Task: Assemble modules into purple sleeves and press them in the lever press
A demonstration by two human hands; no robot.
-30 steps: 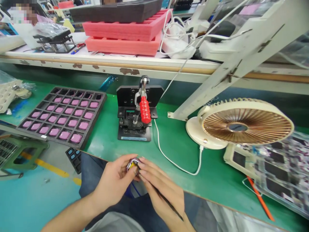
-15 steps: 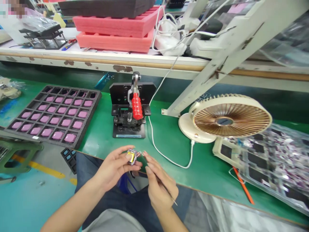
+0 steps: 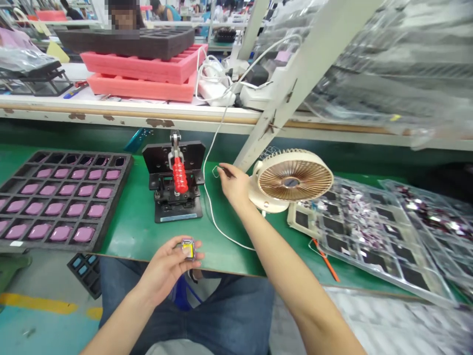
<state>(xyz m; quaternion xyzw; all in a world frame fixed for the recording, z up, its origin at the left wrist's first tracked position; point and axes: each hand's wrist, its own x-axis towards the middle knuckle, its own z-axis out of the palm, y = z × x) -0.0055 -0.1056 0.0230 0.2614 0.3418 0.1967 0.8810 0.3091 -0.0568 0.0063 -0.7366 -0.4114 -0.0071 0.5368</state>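
My left hand [image 3: 168, 266] is closed on a small square part with a yellow face [image 3: 188, 248], held over the front edge of the green bench [image 3: 136, 231]. My right hand [image 3: 232, 183] is stretched out across the bench, between the black toggle-clamp jig with a red handle [image 3: 175, 181] and a small cream desk fan [image 3: 291, 181]. Its fingers pinch a thin dark tool whose tip carries a small clear film or ring [image 3: 216, 170]. That tip hangs just right of the jig, near the white cable [image 3: 214, 217].
A black foam tray of pink parts [image 3: 62, 197] lies at the left. Clear plastic trays of small pieces [image 3: 369, 227] and an orange stick [image 3: 325, 261] lie at the right. Pink and black foam trays [image 3: 144, 69] are stacked on the raised shelf, with a slanted white frame bar [image 3: 291, 84] beside.
My right hand has left the part and reached forward to beside the fan, carrying the thin tool with a small film on its tip. My left hand still holds the part. The camera has tilted up.
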